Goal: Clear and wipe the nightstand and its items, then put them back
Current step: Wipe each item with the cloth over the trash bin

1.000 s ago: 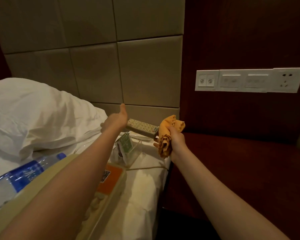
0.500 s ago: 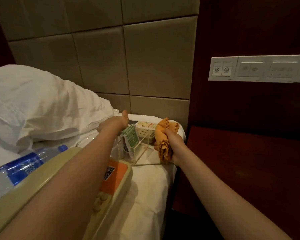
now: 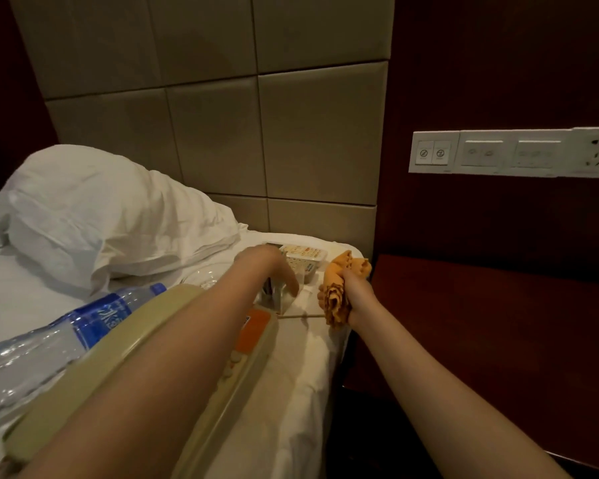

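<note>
Here, right hand (image 3: 357, 293) clenching its grip round a bunched orange cloth (image 3: 346, 267), left hand (image 3: 265, 266) draping over the clear stand (image 3: 283, 300) at the cloth's nine o'clock, its grip impossible to tell.

Hotel bedrm: padded headboard (image 3: 291, 133), white pillow (image 3: 101, 216), wall switch panel (image 3: 512, 153) w/ do-not-disturb btns
</note>
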The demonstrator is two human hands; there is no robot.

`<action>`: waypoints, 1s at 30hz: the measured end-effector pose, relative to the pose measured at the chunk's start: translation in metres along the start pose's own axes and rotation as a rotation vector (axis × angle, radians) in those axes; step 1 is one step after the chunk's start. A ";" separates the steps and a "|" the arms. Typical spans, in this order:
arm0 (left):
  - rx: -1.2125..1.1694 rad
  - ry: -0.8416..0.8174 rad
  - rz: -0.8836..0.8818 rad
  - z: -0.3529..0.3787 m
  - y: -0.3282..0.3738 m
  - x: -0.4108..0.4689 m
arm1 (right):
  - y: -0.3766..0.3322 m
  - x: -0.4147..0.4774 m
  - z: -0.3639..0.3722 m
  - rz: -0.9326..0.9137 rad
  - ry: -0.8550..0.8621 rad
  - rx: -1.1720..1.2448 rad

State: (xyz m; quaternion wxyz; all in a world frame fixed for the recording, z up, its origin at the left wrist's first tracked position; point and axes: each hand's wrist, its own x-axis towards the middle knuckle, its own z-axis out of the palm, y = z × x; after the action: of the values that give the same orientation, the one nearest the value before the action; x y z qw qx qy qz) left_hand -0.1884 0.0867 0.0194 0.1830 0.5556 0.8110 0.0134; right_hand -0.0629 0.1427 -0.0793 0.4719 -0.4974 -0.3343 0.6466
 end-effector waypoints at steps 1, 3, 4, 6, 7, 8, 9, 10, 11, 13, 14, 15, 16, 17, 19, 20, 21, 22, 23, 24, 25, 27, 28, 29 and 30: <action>0.035 0.077 0.016 0.004 -0.001 -0.001 | -0.001 -0.005 -0.003 -0.009 0.009 0.008; 0.002 0.152 0.054 0.006 -0.001 -0.009 | -0.005 -0.015 -0.012 -0.028 0.029 -0.003; -0.036 0.159 0.074 0.004 0.000 -0.016 | -0.008 -0.020 -0.018 -0.037 0.041 -0.009; -0.107 0.192 0.121 -0.001 0.007 -0.032 | -0.017 -0.033 -0.032 -0.056 0.068 -0.017; -0.134 0.222 0.147 -0.003 0.012 -0.041 | -0.021 -0.040 -0.040 -0.065 0.080 -0.018; -0.154 0.253 0.178 -0.004 0.018 -0.051 | -0.024 -0.045 -0.048 -0.079 0.090 -0.011; -0.164 0.279 0.214 -0.004 0.025 -0.062 | -0.027 -0.052 -0.057 -0.088 0.102 -0.011; -0.165 0.294 0.252 -0.003 0.032 -0.072 | -0.030 -0.060 -0.065 -0.099 0.102 -0.010; -0.171 0.297 0.289 0.000 0.039 -0.082 | -0.033 -0.068 -0.074 -0.104 0.108 -0.013; -0.202 0.278 0.357 0.008 0.053 -0.100 | -0.037 -0.087 -0.092 -0.120 0.117 -0.012; -0.217 0.270 0.387 0.014 0.059 -0.109 | -0.039 -0.099 -0.102 -0.134 0.112 -0.004; -0.224 0.269 0.417 0.023 0.064 -0.119 | -0.040 -0.113 -0.112 -0.144 0.098 -0.003; -0.223 0.278 0.448 0.033 0.068 -0.128 | -0.038 -0.125 -0.123 -0.153 0.074 -0.008; -0.216 0.294 0.484 0.044 0.071 -0.138 | -0.035 -0.137 -0.136 -0.152 0.049 -0.027; -0.205 0.310 0.559 0.070 0.075 -0.156 | -0.027 -0.163 -0.161 -0.134 0.001 -0.068; -0.220 0.294 0.587 0.082 0.076 -0.163 | -0.021 -0.174 -0.173 -0.115 -0.022 -0.086; -0.244 0.263 0.604 0.094 0.076 -0.170 | -0.016 -0.186 -0.184 -0.093 -0.024 -0.109; -0.266 0.224 0.612 0.105 0.076 -0.176 | -0.011 -0.196 -0.194 -0.071 -0.020 -0.127; -0.275 0.185 0.615 0.116 0.075 -0.180 | -0.005 -0.204 -0.204 -0.056 -0.002 -0.148; -0.275 0.153 0.619 0.127 0.075 -0.185 | 0.000 -0.213 -0.213 -0.047 0.012 -0.167; -0.269 0.127 0.626 0.137 0.076 -0.190 | 0.005 -0.221 -0.221 -0.050 0.034 -0.202; -0.267 0.083 0.655 0.154 0.077 -0.201 | 0.015 -0.233 -0.235 -0.065 0.071 -0.293; -0.273 0.067 0.674 0.162 0.077 -0.206 | 0.021 -0.237 -0.241 -0.072 0.086 -0.337; -0.280 0.055 0.695 0.169 0.077 -0.211 | 0.027 -0.242 -0.246 -0.083 0.099 -0.377; -0.285 0.047 0.719 0.175 0.076 -0.217 | 0.033 -0.246 -0.250 -0.097 0.108 -0.400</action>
State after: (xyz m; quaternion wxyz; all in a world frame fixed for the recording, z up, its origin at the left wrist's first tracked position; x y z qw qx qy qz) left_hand 0.0028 -0.1123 -0.0655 0.2233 0.7729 0.5586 0.2019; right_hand 0.1826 -0.1097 -0.0989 0.4117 -0.5983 -0.4539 0.5162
